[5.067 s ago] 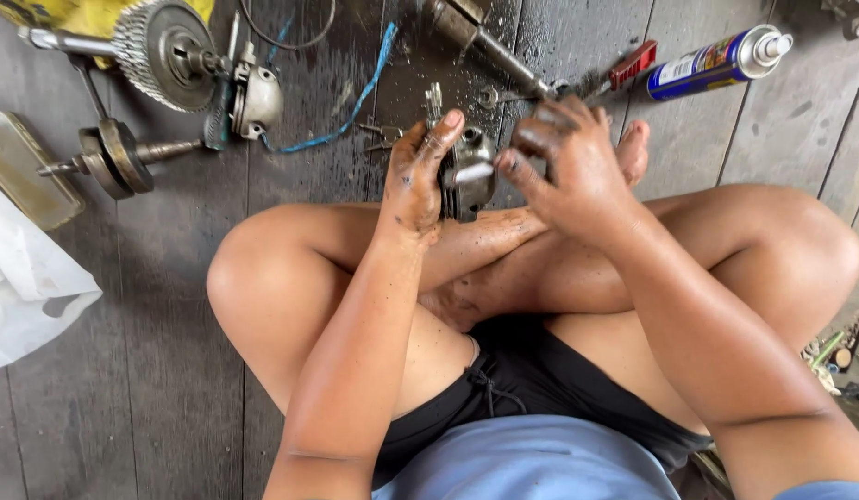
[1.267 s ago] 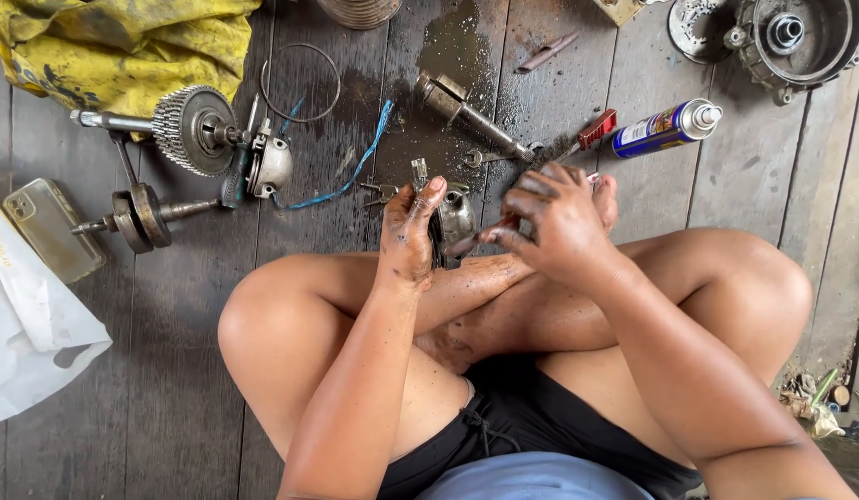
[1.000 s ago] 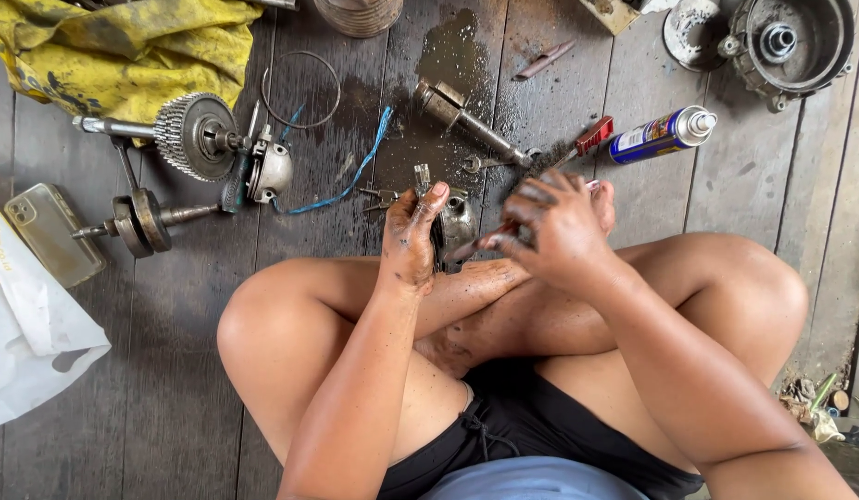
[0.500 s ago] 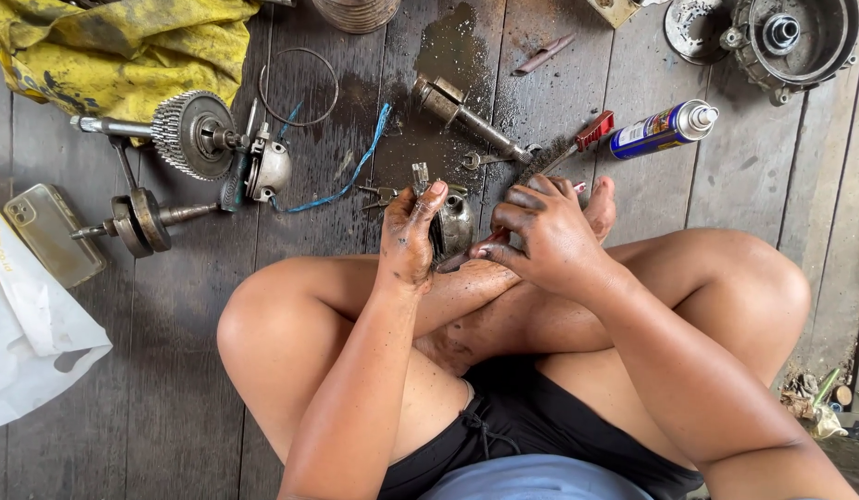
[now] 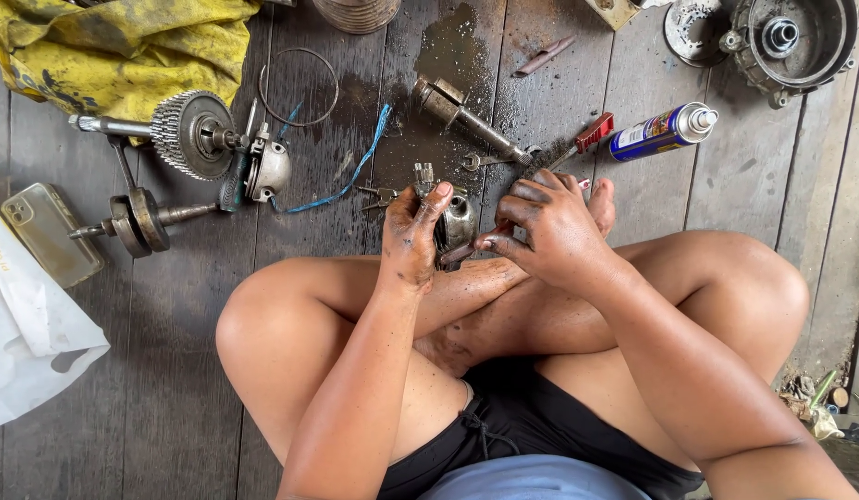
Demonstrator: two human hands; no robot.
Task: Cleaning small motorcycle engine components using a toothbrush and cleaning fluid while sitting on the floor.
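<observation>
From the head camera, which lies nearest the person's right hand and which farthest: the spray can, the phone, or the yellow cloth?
From the right hand:
1. Spray can, just up and to its right on the floor.
2. Yellow cloth, top left corner.
3. Phone, far left by the white bag.

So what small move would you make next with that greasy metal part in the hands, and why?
Probably keep the left hand steady and work the thin tool a little deeper with the right hand. The left hand grips the small metal engine part above the crossed legs, and the right hand's fingers pinch the slim tool with its tip against the part, so the grip looks set.
</observation>
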